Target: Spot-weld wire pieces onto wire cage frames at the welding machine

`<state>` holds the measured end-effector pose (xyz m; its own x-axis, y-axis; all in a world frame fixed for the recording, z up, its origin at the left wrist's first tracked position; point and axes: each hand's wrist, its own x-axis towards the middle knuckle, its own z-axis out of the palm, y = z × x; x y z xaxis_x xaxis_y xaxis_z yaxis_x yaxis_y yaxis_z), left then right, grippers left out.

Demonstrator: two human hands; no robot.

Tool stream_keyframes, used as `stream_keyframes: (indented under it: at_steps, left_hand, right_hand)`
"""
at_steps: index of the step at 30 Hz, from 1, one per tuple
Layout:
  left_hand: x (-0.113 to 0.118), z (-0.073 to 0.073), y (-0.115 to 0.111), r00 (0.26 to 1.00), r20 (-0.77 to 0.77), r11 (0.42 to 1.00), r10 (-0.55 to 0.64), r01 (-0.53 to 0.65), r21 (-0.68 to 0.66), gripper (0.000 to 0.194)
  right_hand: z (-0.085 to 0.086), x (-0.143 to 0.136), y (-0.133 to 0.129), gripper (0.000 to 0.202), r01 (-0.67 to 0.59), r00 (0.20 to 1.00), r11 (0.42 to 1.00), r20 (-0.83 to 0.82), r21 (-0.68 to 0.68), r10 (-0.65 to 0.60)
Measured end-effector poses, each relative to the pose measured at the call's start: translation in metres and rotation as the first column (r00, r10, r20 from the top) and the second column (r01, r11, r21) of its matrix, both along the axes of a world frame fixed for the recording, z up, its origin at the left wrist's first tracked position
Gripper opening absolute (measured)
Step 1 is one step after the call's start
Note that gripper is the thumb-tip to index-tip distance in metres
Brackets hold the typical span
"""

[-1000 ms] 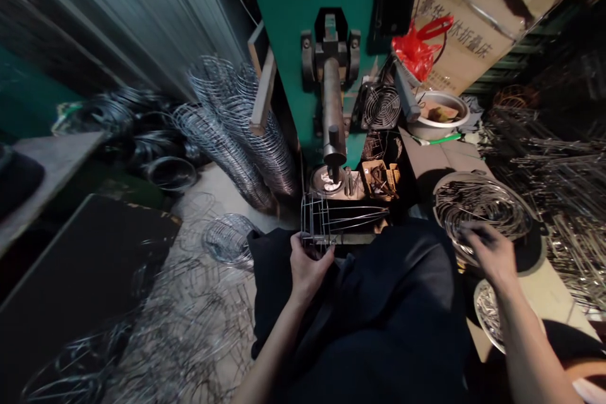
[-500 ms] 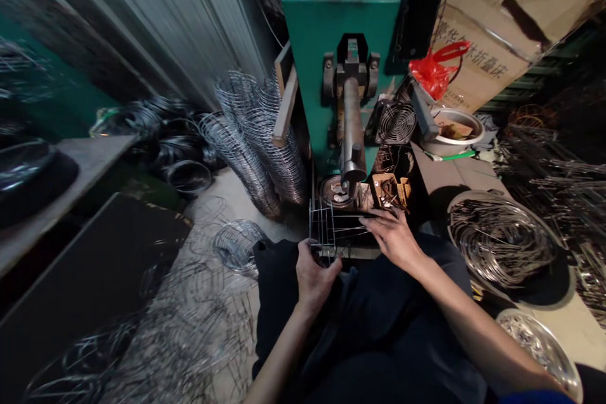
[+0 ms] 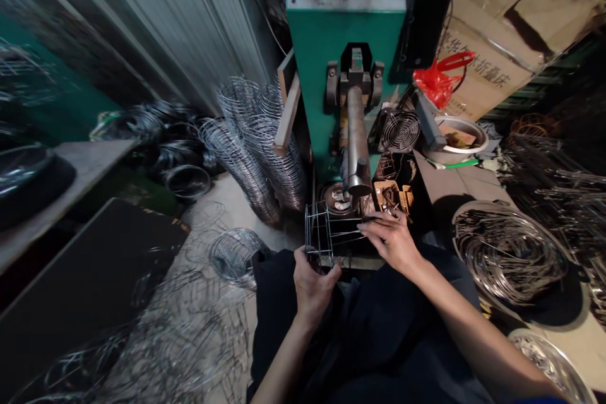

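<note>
My left hand (image 3: 313,278) is closed round the lower edge of a small wire rack (image 3: 320,227), a frame of thin crossed metal wires. To its right, my right hand (image 3: 391,238) has its thumb and fingers pinched on the ends of thin wires that stretch across from the rack. The fingertips partly hide how those wire ends are gripped. Just beyond both hands, the thick metal cylinder (image 3: 358,145) of a green machine (image 3: 312,88) points down toward me. The rack is below and left of the cylinder's tip, apart from it.
Stacked wire rings (image 3: 265,158) stand left of the machine, with loose wire (image 3: 189,328) scattered on the floor. Right of me are a round tray (image 3: 568,303) of bent wires and a metal bowl (image 3: 558,366) of small parts. Cardboard boxes (image 3: 497,44) stand at the back right.
The view has tilted slightly, so the machine sits a little lower. Both hands keep hold; the rack has shifted slightly left and turned a little.
</note>
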<state>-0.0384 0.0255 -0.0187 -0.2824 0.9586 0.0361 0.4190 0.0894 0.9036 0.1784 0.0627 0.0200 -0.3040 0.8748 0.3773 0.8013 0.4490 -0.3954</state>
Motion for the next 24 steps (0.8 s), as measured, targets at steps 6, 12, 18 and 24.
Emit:
stream_keyframes:
  at_steps: [6, 12, 18, 24]
  left_hand:
    - [-0.001, -0.004, 0.008, 0.998, -0.051, 0.999, 0.029, -0.027, 0.031, 0.052]
    - [-0.003, -0.005, 0.013, 0.998, -0.025, 0.997, 0.050, -0.048, 0.064, 0.053]
    - [-0.004, -0.006, 0.019, 0.999, -0.031, 0.999, 0.032, -0.031, 0.037, 0.054]
    - [-0.004, -0.008, 0.018, 0.999, -0.033, 0.999, 0.043, -0.042, 0.032, 0.054]
  right_hand:
    - [-0.002, 0.001, 0.011, 0.018, -0.061, 0.994, 0.996, -0.083, 0.065, 0.067]
    - [0.003, -0.002, 0.020, 0.017, -0.094, 0.991, 0.990, -0.084, 0.101, 0.102]
    - [0.003, -0.007, 0.027, 0.016, -0.091, 0.992, 0.988, -0.079, 0.127, 0.101]
    - [0.000, -0.005, 0.026, 0.015, -0.042, 0.993, 0.988, -0.105, 0.152, 0.058]
